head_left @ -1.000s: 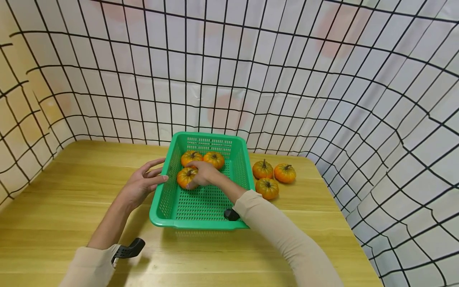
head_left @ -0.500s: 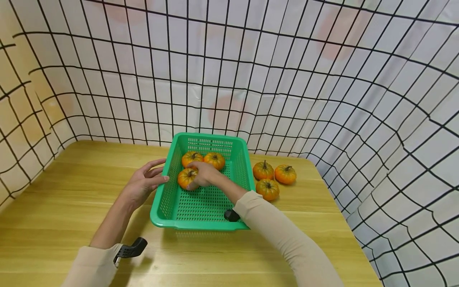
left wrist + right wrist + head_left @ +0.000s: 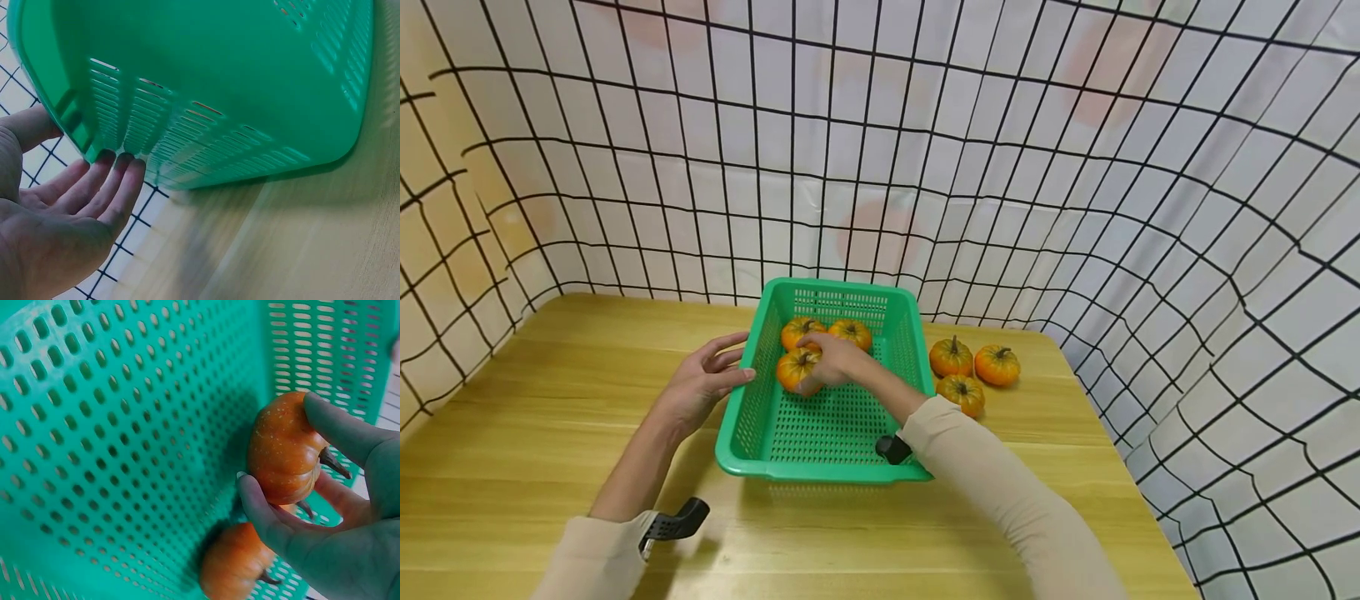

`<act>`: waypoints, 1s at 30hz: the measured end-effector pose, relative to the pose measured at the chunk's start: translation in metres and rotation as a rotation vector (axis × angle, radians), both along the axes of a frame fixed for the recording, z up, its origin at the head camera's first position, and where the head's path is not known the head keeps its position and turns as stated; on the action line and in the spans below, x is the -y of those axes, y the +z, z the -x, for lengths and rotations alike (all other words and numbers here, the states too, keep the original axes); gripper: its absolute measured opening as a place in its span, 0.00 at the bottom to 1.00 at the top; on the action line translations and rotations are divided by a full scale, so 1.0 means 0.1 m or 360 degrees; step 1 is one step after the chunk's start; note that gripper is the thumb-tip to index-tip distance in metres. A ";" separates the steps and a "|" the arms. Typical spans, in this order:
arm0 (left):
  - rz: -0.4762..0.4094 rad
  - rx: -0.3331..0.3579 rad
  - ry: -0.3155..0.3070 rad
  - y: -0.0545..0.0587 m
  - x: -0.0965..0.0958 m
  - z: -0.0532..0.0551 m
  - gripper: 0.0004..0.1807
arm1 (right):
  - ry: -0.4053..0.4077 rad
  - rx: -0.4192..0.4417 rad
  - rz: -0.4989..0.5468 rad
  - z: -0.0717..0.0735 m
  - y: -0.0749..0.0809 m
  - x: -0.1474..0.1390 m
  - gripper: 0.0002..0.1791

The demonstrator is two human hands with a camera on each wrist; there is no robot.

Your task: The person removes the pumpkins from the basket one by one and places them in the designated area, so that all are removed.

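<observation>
Inside the green plastic basket (image 3: 822,472), my right hand (image 3: 837,360) holds a small orange pumpkin (image 3: 795,372) near the left wall. The right wrist view shows thumb and fingers curled around this pumpkin (image 3: 282,450), its stem toward the palm. Two more pumpkins lie behind it, one at the back left (image 3: 799,330) and another pumpkin (image 3: 853,332) farther right, partly covered by the hand. My left hand (image 3: 694,385) is at the basket's left side, fingers fairly straight. In the left wrist view its fingertips (image 3: 130,164) touch the slotted wall just below the rim.
Right of the basket, three more pumpkins sit on the wooden table (image 3: 550,400): one at the back (image 3: 951,357), a pumpkin (image 3: 997,365) to its right and a nearer pumpkin (image 3: 964,393). A black wire grid (image 3: 880,179) surrounds the table's back and sides.
My right hand and the pumpkin in it have shifted slightly to the right within the basket. My left hand keeps its place at the basket's side.
</observation>
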State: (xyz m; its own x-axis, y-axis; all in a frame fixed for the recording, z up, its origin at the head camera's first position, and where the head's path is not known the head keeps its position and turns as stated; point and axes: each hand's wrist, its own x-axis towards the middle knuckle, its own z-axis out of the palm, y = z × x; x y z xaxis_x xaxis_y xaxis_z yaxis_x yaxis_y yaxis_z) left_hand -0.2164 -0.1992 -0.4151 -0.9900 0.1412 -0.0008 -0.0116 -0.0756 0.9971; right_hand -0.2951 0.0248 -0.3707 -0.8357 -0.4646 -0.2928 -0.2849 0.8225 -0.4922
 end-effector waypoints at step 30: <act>0.0028 -0.0016 -0.0027 0.02 -0.01 -0.01 0.42 | -0.0100 -0.0250 0.0225 -0.14 0.60 -0.99 0.43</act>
